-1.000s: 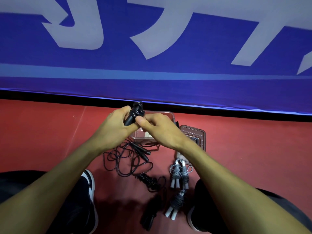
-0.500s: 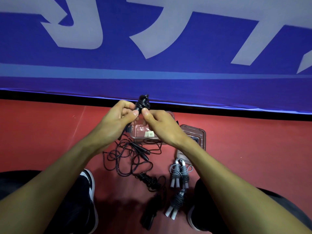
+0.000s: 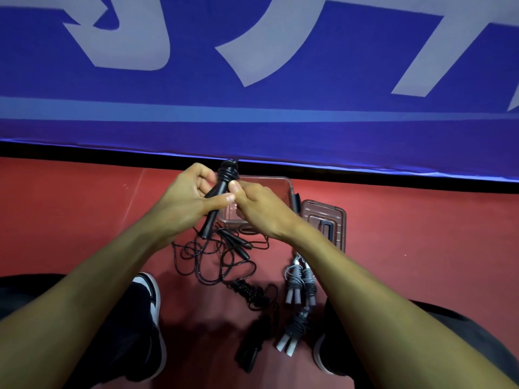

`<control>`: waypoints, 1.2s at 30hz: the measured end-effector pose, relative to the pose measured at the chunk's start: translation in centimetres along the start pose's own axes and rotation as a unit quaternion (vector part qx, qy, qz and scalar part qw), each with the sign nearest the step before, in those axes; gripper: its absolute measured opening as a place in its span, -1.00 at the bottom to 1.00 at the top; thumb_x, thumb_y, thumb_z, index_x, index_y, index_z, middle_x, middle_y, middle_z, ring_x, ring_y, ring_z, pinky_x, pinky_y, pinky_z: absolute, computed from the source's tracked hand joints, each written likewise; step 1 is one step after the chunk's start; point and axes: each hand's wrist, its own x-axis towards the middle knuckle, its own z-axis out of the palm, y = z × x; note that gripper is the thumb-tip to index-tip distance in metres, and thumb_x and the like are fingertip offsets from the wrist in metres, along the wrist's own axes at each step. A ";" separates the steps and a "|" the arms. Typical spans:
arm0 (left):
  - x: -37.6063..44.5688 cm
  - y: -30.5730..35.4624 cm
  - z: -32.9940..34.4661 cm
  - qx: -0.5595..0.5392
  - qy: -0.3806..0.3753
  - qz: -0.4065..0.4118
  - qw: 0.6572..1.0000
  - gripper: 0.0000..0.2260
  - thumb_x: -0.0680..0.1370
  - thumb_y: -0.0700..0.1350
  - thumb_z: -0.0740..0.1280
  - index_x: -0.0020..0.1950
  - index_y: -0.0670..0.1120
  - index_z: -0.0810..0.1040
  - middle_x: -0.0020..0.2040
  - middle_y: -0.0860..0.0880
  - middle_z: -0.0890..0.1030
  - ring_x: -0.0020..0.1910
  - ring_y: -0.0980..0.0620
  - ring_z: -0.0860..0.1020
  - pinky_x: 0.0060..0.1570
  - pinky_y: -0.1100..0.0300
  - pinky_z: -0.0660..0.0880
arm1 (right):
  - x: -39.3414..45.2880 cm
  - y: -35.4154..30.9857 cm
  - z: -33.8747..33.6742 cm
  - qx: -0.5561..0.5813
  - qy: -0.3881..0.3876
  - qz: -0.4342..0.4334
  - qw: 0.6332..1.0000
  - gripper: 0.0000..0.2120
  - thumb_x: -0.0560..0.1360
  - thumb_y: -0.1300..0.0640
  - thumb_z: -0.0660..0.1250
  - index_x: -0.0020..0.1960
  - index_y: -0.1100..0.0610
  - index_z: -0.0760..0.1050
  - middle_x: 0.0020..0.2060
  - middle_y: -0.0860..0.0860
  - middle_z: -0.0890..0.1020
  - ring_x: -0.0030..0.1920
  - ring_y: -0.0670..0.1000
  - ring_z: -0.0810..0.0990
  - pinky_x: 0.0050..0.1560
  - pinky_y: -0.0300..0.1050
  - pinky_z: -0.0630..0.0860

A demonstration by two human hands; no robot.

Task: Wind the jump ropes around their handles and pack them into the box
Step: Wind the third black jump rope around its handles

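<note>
My left hand [image 3: 187, 202] grips a black jump rope handle [image 3: 216, 196] that stands tilted, with black cord wound round its top end. My right hand [image 3: 259, 207] pinches the cord beside the handle's upper part. Both hands hover over a clear plastic box [image 3: 276, 186] on the red floor. The loose black cord [image 3: 207, 258] trails down from the handle and lies tangled below, near a second black handle [image 3: 236, 244].
The box's lid [image 3: 327, 220] lies to its right. Two wound grey jump ropes [image 3: 300, 279] [image 3: 292, 332] and wound black ones [image 3: 250, 293] lie on the floor between my shoes [image 3: 148, 310]. A blue banner wall [image 3: 252, 122] stands just behind the box.
The handle has tilted more upright and dropped slightly, and my right hand has come round the wound top end, bringing the cord against the handle.
</note>
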 end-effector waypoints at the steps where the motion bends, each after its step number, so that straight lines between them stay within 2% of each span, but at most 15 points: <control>1: 0.1 0.0 0.1 -0.004 0.002 -0.004 1.000 -0.72 0.48 -0.19 0.52 0.08 -0.15 0.48 -0.23 -0.04 0.54 -0.34 0.22 0.57 -0.16 0.22 0.50 | 0.0 0.0 0.1 0.004 0.002 -0.004 1.000 -0.59 0.74 -0.08 -0.02 -0.23 -0.01 0.36 -0.35 -0.13 0.46 -0.34 -0.18 0.42 -0.26 -0.22 0.32; 5: -0.2 0.8 0.0 -0.047 -0.031 -0.028 0.998 -0.60 0.39 -0.18 0.56 0.08 -0.24 0.45 -0.26 0.00 0.56 -0.35 0.22 0.60 -0.27 0.36 0.54 | 0.2 -0.3 0.2 0.017 0.005 -0.019 1.000 -0.46 0.74 -0.10 -0.03 -0.17 0.23 0.48 -0.35 -0.06 0.49 -0.33 -0.08 0.44 -0.24 -0.14 0.39; 8: -0.4 1.5 -0.5 0.014 -0.077 -0.044 0.996 -0.53 0.29 -0.05 0.60 -0.03 -0.16 0.40 -0.40 0.09 0.55 -0.38 0.16 0.61 -0.29 0.18 0.62 | 0.1 -0.1 -0.5 -0.005 -0.013 -0.006 1.000 -0.36 0.70 -0.17 0.04 -0.20 0.37 0.44 -0.41 0.08 0.52 -0.37 0.13 0.53 -0.26 -0.03 0.48; 11: -0.5 1.6 -0.6 0.086 -0.079 -0.043 0.992 -0.62 0.41 -0.15 0.58 -0.04 -0.17 0.39 -0.46 0.11 0.53 -0.38 0.11 0.62 -0.29 0.11 0.62 | -0.2 -0.1 -0.7 -0.038 -0.018 -0.005 0.999 -0.29 0.67 -0.25 0.07 -0.26 0.38 0.45 -0.45 0.12 0.51 -0.34 0.20 0.59 -0.24 0.04 0.55; 13: -0.9 1.6 -0.3 0.166 -0.077 -0.028 0.983 -0.61 0.42 -0.07 0.59 -0.03 -0.15 0.40 -0.37 0.05 0.59 -0.37 0.14 0.56 -0.36 0.17 0.53 | -0.4 -0.1 -0.4 -0.054 -0.013 0.001 0.998 -0.25 0.62 -0.33 0.09 -0.27 0.36 0.49 -0.46 0.08 0.50 -0.41 0.11 0.50 -0.27 0.01 0.51; 15: -1.1 1.0 0.2 0.229 -0.073 -0.017 0.970 -0.53 0.40 0.08 0.58 0.01 -0.14 0.40 -0.19 -0.08 0.67 -0.25 0.03 0.62 -0.21 -0.01 0.60 | -0.4 0.0 -0.1 -0.052 -0.010 0.002 0.999 -0.28 0.62 -0.33 0.11 -0.31 0.29 0.54 -0.47 -0.01 0.58 -0.42 0.03 0.53 -0.24 -0.04 0.52; 17: -0.8 0.5 0.2 0.201 -0.068 -0.012 0.977 -0.57 0.44 0.08 0.54 0.05 -0.13 0.40 -0.18 -0.09 0.72 -0.15 -0.04 0.71 -0.05 -0.14 0.62 | -0.3 0.0 -0.2 -0.044 -0.014 -0.011 0.999 -0.37 0.67 -0.23 0.10 -0.34 0.16 0.58 -0.42 -0.03 0.68 -0.32 0.00 0.64 -0.10 -0.03 0.59; 20: -0.6 0.8 -0.4 0.099 -0.125 0.003 0.987 -0.75 0.56 -0.06 0.45 0.16 -0.11 0.50 -0.15 -0.09 0.73 -0.11 -0.07 0.72 0.05 -0.11 0.62 | -0.2 -0.2 -0.6 -0.012 -0.007 -0.038 0.999 -0.42 0.72 -0.09 0.09 -0.35 0.16 0.56 -0.48 -0.06 0.61 -0.41 -0.15 0.54 -0.22 -0.25 0.44; 22: -0.8 1.4 -0.7 0.044 -0.169 0.010 0.985 -0.90 0.64 -0.13 0.34 0.11 -0.13 0.53 -0.20 -0.10 0.68 -0.17 -0.13 0.68 -0.03 -0.05 0.62 | -0.1 -0.4 -0.5 0.028 0.012 -0.031 0.999 -0.48 0.72 -0.06 0.10 -0.32 0.12 0.51 -0.54 -0.11 0.49 -0.50 -0.17 0.43 -0.35 -0.34 0.32; 25: -1.1 1.7 -0.6 -0.039 -0.181 -0.046 0.982 -0.66 0.62 0.11 0.24 0.05 -0.18 0.53 -0.25 -0.07 0.55 -0.26 -0.05 0.54 -0.04 -0.07 0.61 | 0.4 -0.2 -0.3 0.078 0.060 0.000 0.995 -0.55 0.72 -0.07 0.11 -0.32 0.03 0.41 -0.58 -0.16 0.42 -0.55 -0.18 0.38 -0.40 -0.31 0.27; 27: -0.9 1.9 -0.4 -0.092 -0.149 -0.070 0.982 -0.51 0.63 0.22 0.11 0.07 -0.21 0.54 -0.27 -0.07 0.50 -0.31 0.01 0.47 -0.21 0.09 0.54 | 0.5 -0.2 -0.5 0.085 0.087 0.011 0.993 -0.54 0.71 -0.12 0.10 -0.30 0.03 0.46 -0.57 -0.17 0.44 -0.54 -0.20 0.38 -0.36 -0.22 0.28; 29: -0.5 1.7 -0.2 -0.049 -0.068 -0.043 0.996 -0.50 0.71 0.14 0.04 -0.05 -0.23 0.54 -0.29 -0.08 0.51 -0.34 0.05 0.44 -0.29 0.17 0.45 | 0.2 -0.4 -1.0 0.064 0.091 0.020 0.994 -0.48 0.69 -0.18 0.08 -0.22 0.12 0.56 -0.58 -0.20 0.48 -0.53 -0.21 0.40 -0.37 -0.26 0.32; 31: -0.4 1.2 -0.3 0.051 -0.025 0.020 0.998 -0.50 0.73 0.09 0.04 -0.14 -0.22 0.54 -0.28 -0.01 0.54 -0.33 0.10 0.45 -0.21 0.15 0.43 | -0.1 -0.4 -1.3 0.036 0.071 0.033 0.996 -0.35 0.68 -0.24 0.04 -0.15 0.26 0.60 -0.56 -0.16 0.50 -0.52 -0.19 0.41 -0.37 -0.29 0.36; 33: -0.7 1.3 -0.3 0.101 -0.028 0.075 0.992 -0.58 0.73 0.07 0.06 -0.14 -0.11 0.54 -0.29 0.15 0.54 -0.33 0.21 0.44 -0.19 0.21 0.41 | -0.3 -0.1 -1.5 0.030 0.056 0.041 0.997 -0.30 0.66 -0.31 0.01 -0.17 0.24 0.60 -0.48 -0.05 0.50 -0.47 -0.10 0.44 -0.30 -0.19 0.40; 36: -0.9 1.8 -0.2 0.125 -0.035 0.083 0.988 -0.75 0.71 0.00 0.15 -0.02 -0.07 0.55 -0.29 0.12 0.50 -0.36 0.28 0.46 -0.31 0.38 0.37 | -0.3 0.0 -1.6 0.058 0.042 0.052 0.996 -0.31 0.64 -0.35 0.00 -0.20 0.17 0.60 -0.47 -0.02 0.48 -0.48 -0.11 0.42 -0.28 -0.15 0.40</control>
